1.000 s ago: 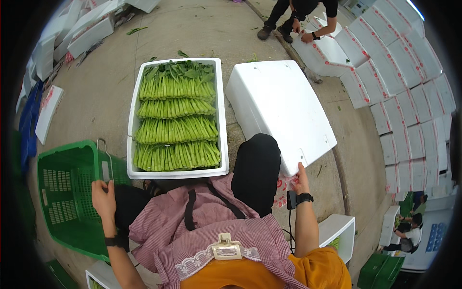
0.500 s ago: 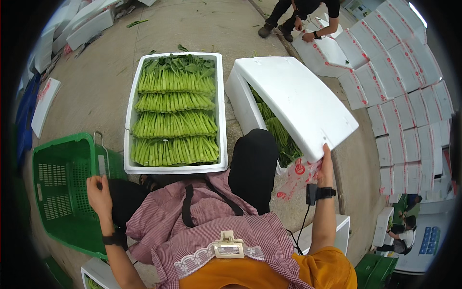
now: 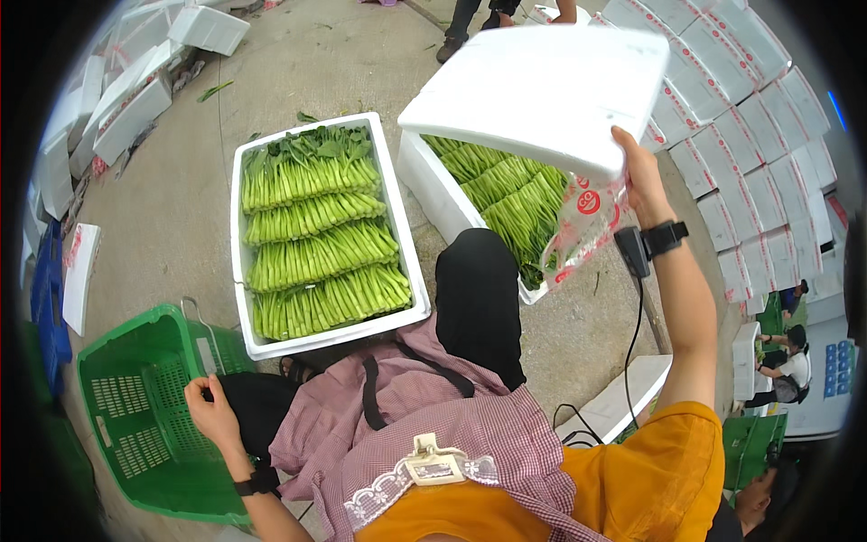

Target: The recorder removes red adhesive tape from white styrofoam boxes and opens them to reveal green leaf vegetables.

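Observation:
My right hand (image 3: 638,176) grips the corner of a white foam lid (image 3: 542,86), raised and tilted over a foam box (image 3: 436,185). Clear tape with red print (image 3: 587,212) trails from the lid beside my fingers. Bundled green leafy stems (image 3: 515,190) fill that box in rows, partly hidden by the lid. To its left stands an uncovered foam box (image 3: 242,271), with several rows of green stems (image 3: 316,212) inside. My left hand (image 3: 214,414) is closed between my knee and a green plastic crate (image 3: 135,339); whatever it may hold is hidden.
Stacked white foam boxes (image 3: 759,144) rise at the right. Foam pieces (image 3: 135,113) pile up at the far left. A person's legs (image 3: 465,27) show beyond the lid; other people (image 3: 795,366) are at the right. A black cable (image 3: 629,361) hangs from my right wrist.
My right hand has lifted the lid up and away from me, uncovering more stems in the right box. The view has shifted; my left hand stays closed near the crate.

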`<control>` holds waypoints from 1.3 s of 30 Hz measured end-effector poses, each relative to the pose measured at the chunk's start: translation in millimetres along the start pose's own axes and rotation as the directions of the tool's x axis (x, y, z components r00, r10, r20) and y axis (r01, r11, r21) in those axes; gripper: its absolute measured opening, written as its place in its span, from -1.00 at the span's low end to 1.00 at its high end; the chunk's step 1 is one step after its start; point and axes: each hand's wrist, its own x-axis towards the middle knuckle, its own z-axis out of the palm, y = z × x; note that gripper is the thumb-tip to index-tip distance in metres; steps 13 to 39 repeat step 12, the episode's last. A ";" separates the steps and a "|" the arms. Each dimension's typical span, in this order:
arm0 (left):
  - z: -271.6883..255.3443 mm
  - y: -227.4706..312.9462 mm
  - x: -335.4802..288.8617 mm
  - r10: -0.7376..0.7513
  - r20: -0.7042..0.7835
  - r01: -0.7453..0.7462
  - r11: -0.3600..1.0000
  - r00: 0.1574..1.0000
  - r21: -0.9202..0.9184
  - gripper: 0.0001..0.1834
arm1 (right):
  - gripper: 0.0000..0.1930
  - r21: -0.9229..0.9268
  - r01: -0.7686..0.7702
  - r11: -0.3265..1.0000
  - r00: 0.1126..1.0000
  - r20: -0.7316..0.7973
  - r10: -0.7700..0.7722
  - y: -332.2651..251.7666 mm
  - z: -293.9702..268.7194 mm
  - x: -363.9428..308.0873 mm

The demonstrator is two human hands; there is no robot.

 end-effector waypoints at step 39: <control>1.1 -7.7 -1.1 -0.067 -0.010 0.067 0.995 0.998 -0.075 -0.68 | -0.55 -0.734 0.663 0.148 0.720 0.571 -0.395 -137.3 153.5 -23.7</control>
